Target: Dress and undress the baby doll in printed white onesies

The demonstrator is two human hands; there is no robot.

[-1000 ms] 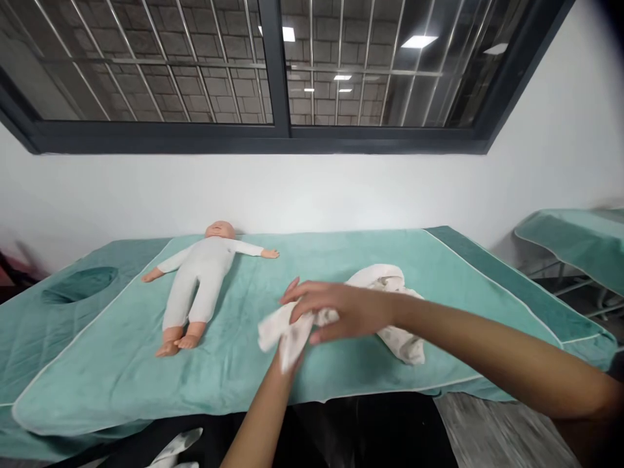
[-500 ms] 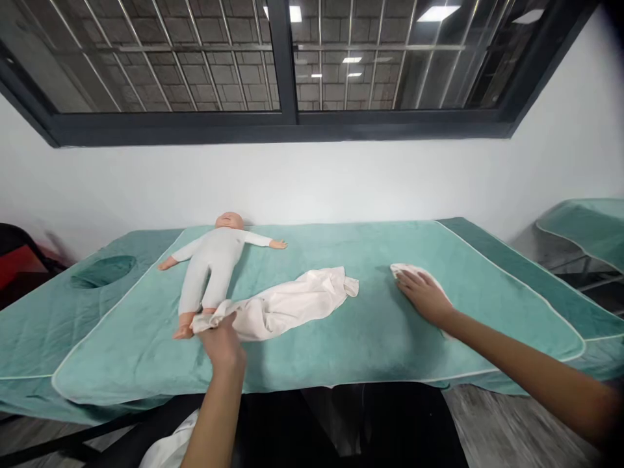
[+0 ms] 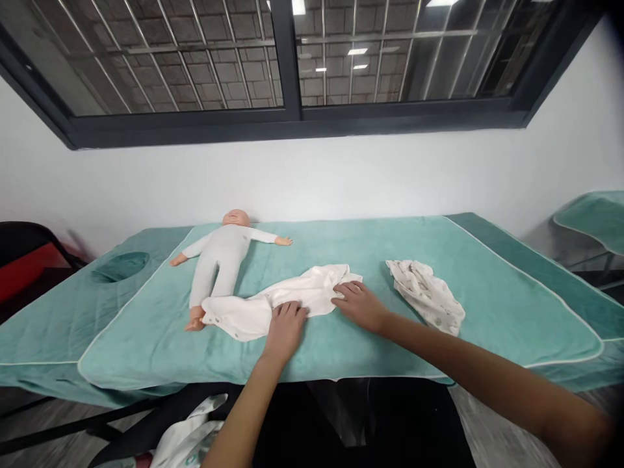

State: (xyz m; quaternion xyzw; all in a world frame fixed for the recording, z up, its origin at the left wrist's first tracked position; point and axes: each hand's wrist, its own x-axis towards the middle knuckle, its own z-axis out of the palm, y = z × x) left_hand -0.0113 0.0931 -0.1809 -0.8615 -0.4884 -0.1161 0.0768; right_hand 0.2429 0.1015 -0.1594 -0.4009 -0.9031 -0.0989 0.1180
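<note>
A white baby garment point(image 3: 248, 317) lies stretched lengthwise across the green bed cover, its left end against the feet of a baby doll point(image 3: 221, 253). The doll is on its back in a pale bodysuit, arms spread, bare feet towards me. My left hand point(image 3: 286, 330) rests on the near edge of the garment's middle, fingers laid over the cloth. Over the garment's right end lies my right hand point(image 3: 359, 307), fingers stretched out and slightly apart; its thumb is hidden. A crumpled white patterned cloth point(image 3: 426, 296) sits to the right, apart from both hands.
The bed point(image 3: 160, 357) stands against a white wall beneath a barred window. Its left end has a round face hole point(image 3: 120, 267). Behind it at left is a black and red chair point(image 3: 29, 266). White patterned fabric point(image 3: 188, 435) lies low at my left, below the bed edge.
My right hand has left the patterned cloth and moved left onto the garment. My left hand has let go of the garment's left end and moved right to its middle.
</note>
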